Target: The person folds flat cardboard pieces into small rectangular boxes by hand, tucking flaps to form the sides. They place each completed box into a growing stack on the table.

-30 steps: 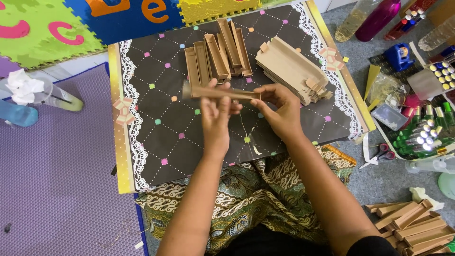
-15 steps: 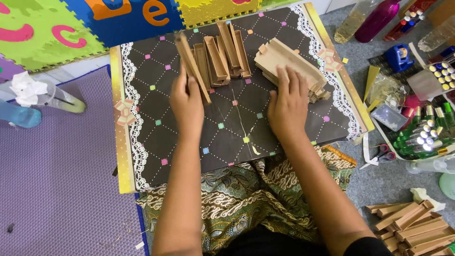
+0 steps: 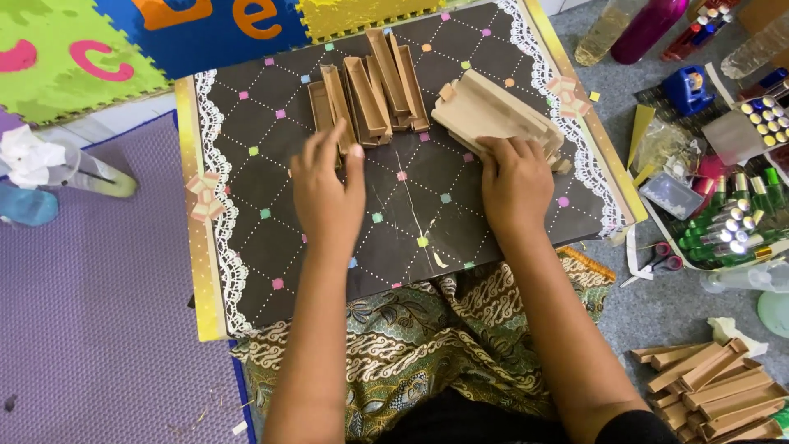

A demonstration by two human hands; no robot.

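Left hand (image 3: 327,193) released its strip among folded boxes (image 3: 366,86).

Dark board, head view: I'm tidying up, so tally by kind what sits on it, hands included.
Ribbon bows: 2, left bow and right bow
Groups of brown cardboard boxes: 2, upright row and flat stack
Hands: 2, left hand by the row, right hand on the stack
Total: 6
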